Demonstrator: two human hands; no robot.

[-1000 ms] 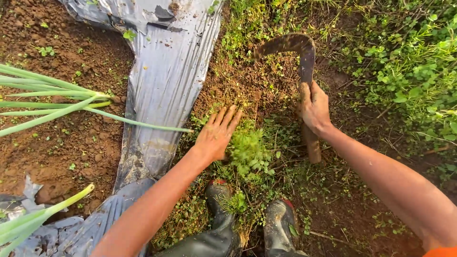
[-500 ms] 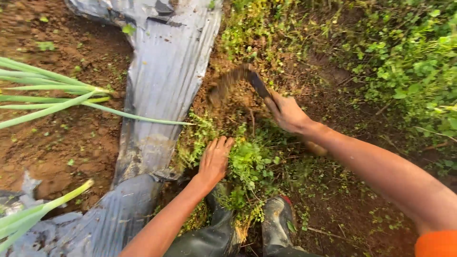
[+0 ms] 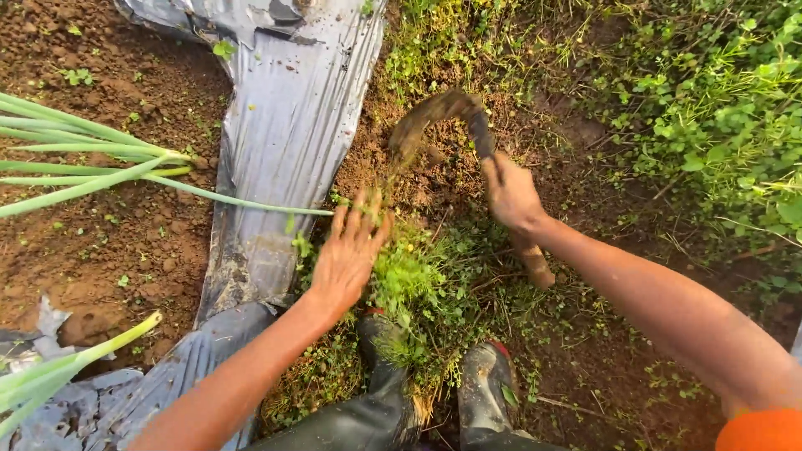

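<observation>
Right hand (image 3: pixel 511 194): the fingers are wrapped fully closed around the wooden handle (image 3: pixel 531 260) of a curved sickle (image 3: pixel 434 117). The handle's lower end projects below the wrist, over the weeds. The blade arcs up and to the left from the fist, is coated in soil and motion-blurred, and sits over bare brown earth just above the left hand. Contact between the blade tip and the ground cannot be determined.

Left hand (image 3: pixel 347 250): the fingers are extended and slightly spread, palm down, not closed on anything. The hand rests at the left edge of a clump of green weeds (image 3: pixel 409 276); whether the palm presses the plants or hovers just above them cannot be determined.

Surroundings: a strip of grey plastic mulch sheet (image 3: pixel 292 142) runs just left of the left hand. Long green onion leaves (image 3: pixel 92 167) lie across the soil and onto the sheet, 1 leaf tip ending near the left fingertips. 2 dark rubber boots (image 3: pixel 484 392) stand directly below the weed clump. Dense green ground cover (image 3: pixel 718 108) fills the upper right.
</observation>
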